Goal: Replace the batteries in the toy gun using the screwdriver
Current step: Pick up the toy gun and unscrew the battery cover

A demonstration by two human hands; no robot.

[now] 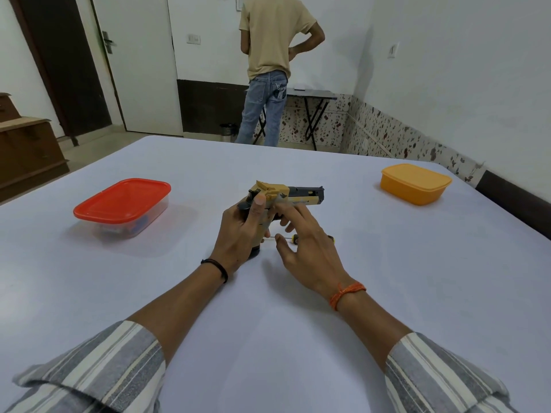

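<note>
A tan and black toy gun (293, 195) stands upright on its grip at the middle of the white table (268, 308), barrel pointing right. My left hand (243, 234) grips its handle, thumb up against the rear of the slide. My right hand (304, 242) hovers beside the gun with relaxed, spread fingers, its fingertips touching or near the trigger area. A screwdriver (290, 239) lies on the table under my right hand; only its thin shaft and part of its black and yellow handle show.
A clear box with a red lid (123, 201) sits at the left, small items inside. A closed orange box (416, 183) sits at the far right. Beyond the table a person (274, 70) stands with their back to me near a folding table (313, 95).
</note>
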